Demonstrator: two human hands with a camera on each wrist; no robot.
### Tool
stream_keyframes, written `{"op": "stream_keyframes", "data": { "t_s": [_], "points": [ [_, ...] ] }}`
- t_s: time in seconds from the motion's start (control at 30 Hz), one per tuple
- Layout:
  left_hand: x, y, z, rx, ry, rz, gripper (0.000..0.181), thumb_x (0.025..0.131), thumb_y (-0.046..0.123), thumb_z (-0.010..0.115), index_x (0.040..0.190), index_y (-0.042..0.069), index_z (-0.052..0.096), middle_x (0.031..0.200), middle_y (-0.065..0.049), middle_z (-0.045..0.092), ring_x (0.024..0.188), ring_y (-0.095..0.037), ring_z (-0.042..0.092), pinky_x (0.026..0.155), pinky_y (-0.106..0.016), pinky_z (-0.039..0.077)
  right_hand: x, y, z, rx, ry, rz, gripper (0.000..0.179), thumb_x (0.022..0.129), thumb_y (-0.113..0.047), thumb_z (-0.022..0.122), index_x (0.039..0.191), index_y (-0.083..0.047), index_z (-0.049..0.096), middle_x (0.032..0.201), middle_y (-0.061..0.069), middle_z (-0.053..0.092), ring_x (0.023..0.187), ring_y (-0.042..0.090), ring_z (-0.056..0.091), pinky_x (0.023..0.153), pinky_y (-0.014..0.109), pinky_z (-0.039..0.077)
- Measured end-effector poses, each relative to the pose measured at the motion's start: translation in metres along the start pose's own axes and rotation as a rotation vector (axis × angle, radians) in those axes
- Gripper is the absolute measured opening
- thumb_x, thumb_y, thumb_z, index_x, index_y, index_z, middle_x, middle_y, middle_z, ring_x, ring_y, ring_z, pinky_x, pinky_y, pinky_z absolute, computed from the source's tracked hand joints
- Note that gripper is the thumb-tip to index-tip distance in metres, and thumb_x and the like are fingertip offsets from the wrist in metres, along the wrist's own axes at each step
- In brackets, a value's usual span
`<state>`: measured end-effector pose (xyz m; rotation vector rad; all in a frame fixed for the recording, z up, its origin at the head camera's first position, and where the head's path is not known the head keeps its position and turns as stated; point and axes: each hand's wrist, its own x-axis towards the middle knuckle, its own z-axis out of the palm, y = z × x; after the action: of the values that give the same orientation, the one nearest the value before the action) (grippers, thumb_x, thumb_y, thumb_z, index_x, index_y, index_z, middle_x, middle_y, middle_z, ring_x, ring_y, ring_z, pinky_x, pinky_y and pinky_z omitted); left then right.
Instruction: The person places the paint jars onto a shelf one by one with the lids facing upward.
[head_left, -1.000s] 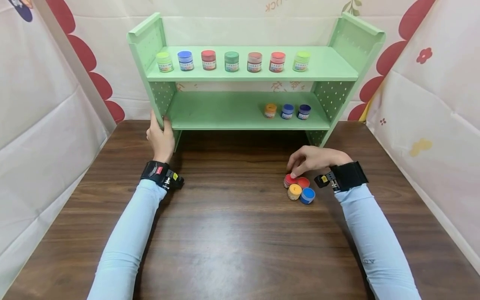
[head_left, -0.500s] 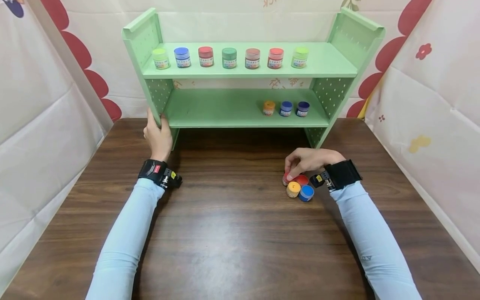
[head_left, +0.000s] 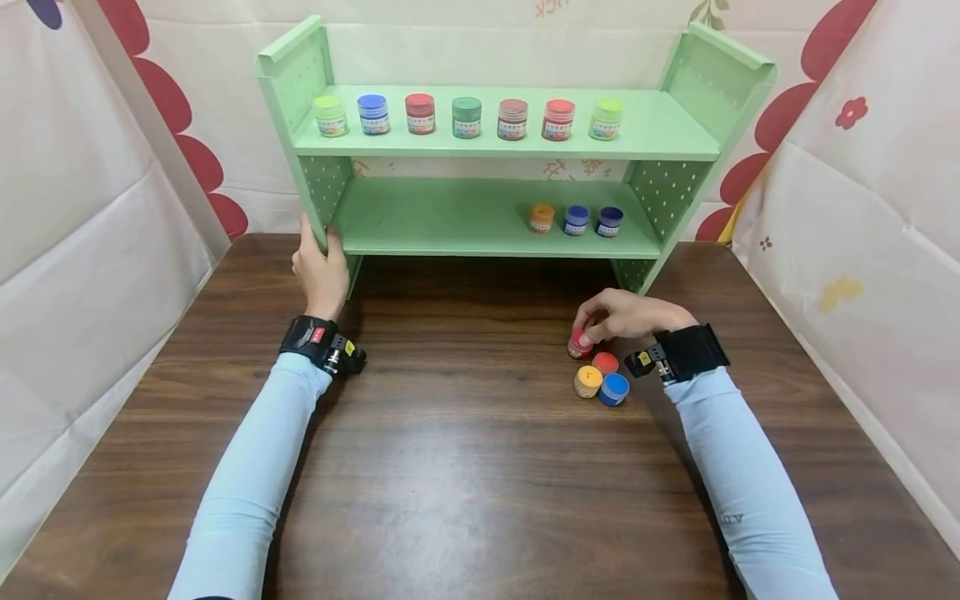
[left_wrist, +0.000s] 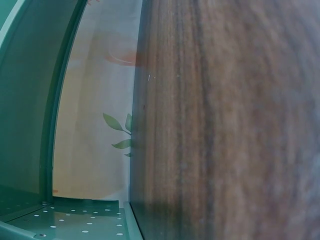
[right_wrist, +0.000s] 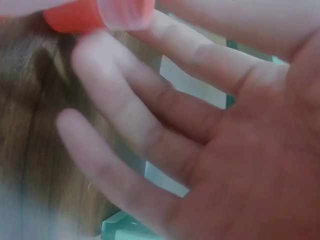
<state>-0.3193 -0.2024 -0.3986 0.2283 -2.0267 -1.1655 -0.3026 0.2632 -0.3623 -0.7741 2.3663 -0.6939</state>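
Observation:
My right hand [head_left: 626, 315] pinches a small red-lidded paint jar [head_left: 578, 345] between thumb and fingers, just beyond three other jars on the table. In the right wrist view that jar [right_wrist: 125, 14] shows at the top edge, while the lower fingers spread away from it. The three jars close by have a red lid [head_left: 605, 363], a yellow lid [head_left: 588, 382] and a blue lid [head_left: 614, 389]. My left hand [head_left: 323, 275] grips the lower left side panel of the green two-tier shelf [head_left: 487, 250], thumb on one side and fingers on the other. The left wrist view leaves this hand out.
On the upper tier several paint jars [head_left: 467, 118] stand in a spaced row. The lower tier bears an orange jar [head_left: 542, 218], a blue jar [head_left: 576, 220] and a dark blue jar [head_left: 609, 222] toward its right end. Cloth curtains [head_left: 847, 250] surround the wooden table [head_left: 450, 467].
The red jar in my right hand has shifted away from the other three, toward the shelf. My left hand keeps its hold on the side panel.

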Motion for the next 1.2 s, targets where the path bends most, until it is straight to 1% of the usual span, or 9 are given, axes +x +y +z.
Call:
{"op": "stream_keyframes", "data": {
  "t_s": [0.1,0.27,0.5,0.6,0.67,0.8,0.93,1.03,1.2],
  "points": [
    [0.0,0.0003,0.0002,-0.004,-0.003,0.002,0.041,0.105,0.031,0.051,0.144,0.019,0.056,0.124,-0.018,0.073,0.109,-0.039,0.071,0.095,-0.057,0.049,0.0,0.0011,0.0,-0.009,0.049,0.0,0.018,0.098,-0.009,0.068,0.113,-0.002,0.072,0.107,0.012,0.071,0.087,0.018,0.058,0.076,0.028,0.051],
    [-0.0003,0.0009,-0.0004,-0.018,0.002,0.009,0.04,0.105,0.029,0.053,0.144,0.018,0.056,0.122,-0.019,0.073,0.107,-0.039,0.07,0.095,-0.057,0.049,0.0004,0.0036,0.0004,-0.002,0.115,0.005,0.02,0.098,-0.007,0.066,0.117,-0.004,0.071,0.111,0.013,0.07,0.089,0.022,0.058,0.076,0.031,0.051],
    [-0.0002,0.0012,-0.0005,-0.017,0.004,0.01,0.042,0.105,0.031,0.053,0.146,0.021,0.056,0.121,-0.02,0.073,0.103,-0.038,0.07,0.094,-0.057,0.049,-0.0005,0.0065,-0.0006,0.009,0.152,-0.004,0.023,0.1,-0.006,0.065,0.122,-0.003,0.069,0.115,0.015,0.07,0.093,0.025,0.059,0.08,0.033,0.052],
    [-0.0003,0.0012,-0.0005,-0.015,0.002,0.003,0.043,0.105,0.031,0.053,0.147,0.021,0.055,0.124,-0.019,0.073,0.108,-0.038,0.07,0.096,-0.057,0.049,-0.0006,0.0048,-0.0014,-0.028,0.172,0.016,0.024,0.101,-0.014,0.066,0.123,-0.005,0.069,0.113,0.012,0.071,0.093,0.024,0.058,0.082,0.034,0.05],
    [-0.0007,0.0011,-0.0003,-0.015,-0.003,-0.002,0.043,0.105,0.03,0.053,0.147,0.021,0.054,0.126,-0.018,0.072,0.111,-0.038,0.07,0.098,-0.056,0.048,-0.0004,0.0036,-0.0015,-0.072,0.194,0.052,0.025,0.1,-0.022,0.068,0.121,-0.007,0.07,0.109,0.009,0.073,0.092,0.022,0.058,0.082,0.034,0.048],
    [-0.0006,0.0007,-0.0004,-0.012,-0.002,-0.007,0.043,0.105,0.031,0.052,0.146,0.021,0.055,0.123,-0.019,0.073,0.107,-0.039,0.07,0.097,-0.056,0.049,0.0012,0.001,-0.0008,-0.133,0.216,0.123,0.029,0.096,-0.033,0.074,0.113,-0.01,0.072,0.096,0.005,0.075,0.086,0.02,0.06,0.079,0.035,0.046],
    [-0.0005,0.0009,-0.0005,-0.015,-0.004,-0.01,0.043,0.105,0.031,0.051,0.146,0.021,0.055,0.122,-0.018,0.074,0.106,-0.039,0.07,0.096,-0.056,0.049,0.0012,-0.0005,0.0002,-0.125,0.206,0.129,0.025,0.095,-0.03,0.076,0.109,-0.009,0.072,0.092,0.006,0.074,0.084,0.02,0.06,0.079,0.035,0.045],
    [-0.0005,0.0013,-0.0006,-0.013,-0.005,-0.007,0.043,0.105,0.031,0.052,0.146,0.022,0.055,0.124,-0.017,0.073,0.11,-0.038,0.07,0.097,-0.056,0.048,0.0009,-0.0003,0.0005,-0.117,0.206,0.107,0.023,0.096,-0.024,0.074,0.113,-0.009,0.072,0.094,0.006,0.074,0.086,0.02,0.06,0.08,0.034,0.046],
    [-0.0013,0.0019,-0.0013,-0.014,-0.002,-0.004,0.043,0.104,0.031,0.053,0.146,0.021,0.055,0.126,-0.017,0.073,0.114,-0.038,0.07,0.097,-0.056,0.048,0.0007,-0.0006,-0.0004,-0.111,0.209,0.068,0.025,0.095,-0.013,0.073,0.12,-0.006,0.071,0.102,0.009,0.074,0.09,0.022,0.061,0.081,0.035,0.048]
  ]
}}
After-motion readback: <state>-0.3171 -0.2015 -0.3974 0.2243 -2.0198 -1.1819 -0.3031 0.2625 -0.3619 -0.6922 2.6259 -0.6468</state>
